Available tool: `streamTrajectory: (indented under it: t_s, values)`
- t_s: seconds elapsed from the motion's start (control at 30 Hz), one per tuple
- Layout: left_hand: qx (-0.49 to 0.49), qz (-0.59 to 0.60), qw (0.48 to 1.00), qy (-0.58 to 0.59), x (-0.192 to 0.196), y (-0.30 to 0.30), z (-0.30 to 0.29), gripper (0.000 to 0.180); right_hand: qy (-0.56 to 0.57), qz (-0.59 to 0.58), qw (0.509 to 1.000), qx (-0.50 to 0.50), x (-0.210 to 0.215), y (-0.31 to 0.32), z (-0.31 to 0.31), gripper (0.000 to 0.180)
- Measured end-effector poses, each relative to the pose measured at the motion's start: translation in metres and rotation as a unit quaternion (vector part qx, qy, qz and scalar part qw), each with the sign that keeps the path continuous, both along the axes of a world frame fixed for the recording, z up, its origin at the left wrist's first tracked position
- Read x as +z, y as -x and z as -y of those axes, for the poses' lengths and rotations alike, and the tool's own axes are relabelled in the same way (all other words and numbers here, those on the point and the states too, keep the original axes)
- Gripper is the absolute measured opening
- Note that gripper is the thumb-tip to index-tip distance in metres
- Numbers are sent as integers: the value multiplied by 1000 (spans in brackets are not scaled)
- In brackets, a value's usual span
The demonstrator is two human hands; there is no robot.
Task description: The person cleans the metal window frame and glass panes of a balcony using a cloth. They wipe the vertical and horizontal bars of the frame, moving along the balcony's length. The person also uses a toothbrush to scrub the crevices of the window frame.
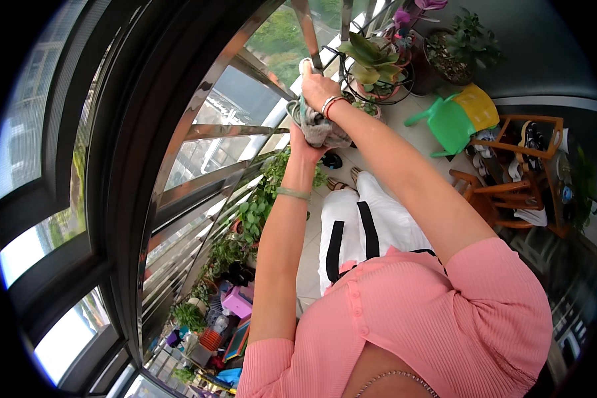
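Left hand (305, 148) and right hand (320, 90) grip a crumpled grey cloth (316, 127) beside the shiny metal railing (239, 130). A slack hold could drop it outside.

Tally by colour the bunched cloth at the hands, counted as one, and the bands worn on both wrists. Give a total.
Mostly grey, cloth: 1
Green, left wrist band: 1
White, right wrist band: 1
Red, right wrist band: 1
Total: 4

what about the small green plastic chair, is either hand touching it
No, the small green plastic chair stands apart from the left hand and right hand, which hold a crumpled grey cloth.
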State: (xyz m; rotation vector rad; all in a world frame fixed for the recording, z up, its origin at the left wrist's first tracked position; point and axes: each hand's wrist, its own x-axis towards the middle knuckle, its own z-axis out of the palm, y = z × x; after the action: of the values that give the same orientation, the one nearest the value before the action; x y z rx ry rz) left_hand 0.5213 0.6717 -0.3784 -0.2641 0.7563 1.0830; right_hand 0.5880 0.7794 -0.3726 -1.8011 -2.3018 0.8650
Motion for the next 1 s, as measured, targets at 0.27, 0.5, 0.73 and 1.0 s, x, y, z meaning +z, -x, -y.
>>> streamTrajectory:
  t_s: [0.27, 0.5, 0.73, 1.0]
  values:
    - [83, -2, 996, 37, 0, -13, 76, 50, 50, -37, 995, 78, -8, -6, 56, 59]
    - [164, 35, 986, -3, 7, -15, 137, 48, 132, -224, 945, 199, -5, -5, 90, 37]
    - [267, 12, 962, -55, 20, 6, 162, 49, 90, -285, 921, 250, -1, 43, 122, 37]
    - [303, 25, 953, -2, -12, 12, 154, 46, -3, -73, 930, 360, -13, 83, 128, 49]
